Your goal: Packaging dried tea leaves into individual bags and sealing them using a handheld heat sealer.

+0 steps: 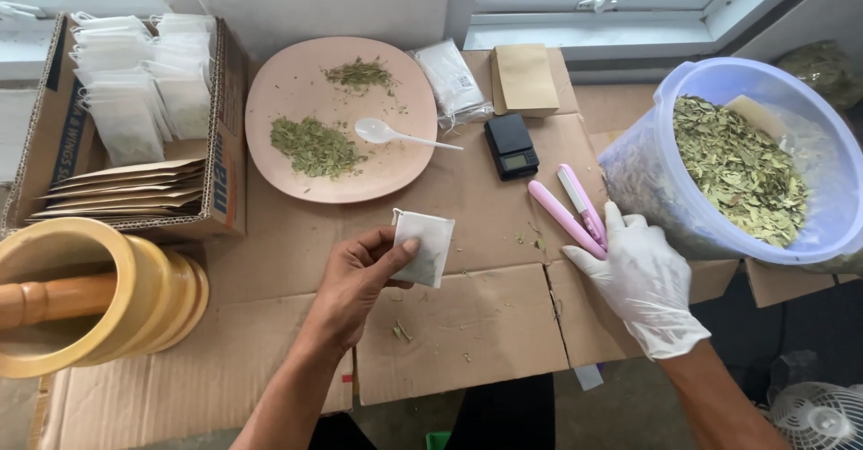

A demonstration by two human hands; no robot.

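My bare left hand (360,279) pinches a small white tea-bag sachet (424,245) above the cardboard-covered table (467,324). My right hand (643,279), in a white glove, rests its fingers on a pink handheld sealer (571,207) that lies open on the cardboard. A pink plate (404,158) behind holds two piles of crushed green leaves (315,144) and a white plastic spoon (395,133). A clear plastic bucket (647,180) of dried green leaves leans at the right.
A small black digital scale (510,146), a brown paper pouch (524,79) and a packet of white bags (451,80) lie at the back. A cardboard box (225,144) at left holds white sachets and brown pouches. A yellow wooden mortar with pestle (99,293) stands front left.
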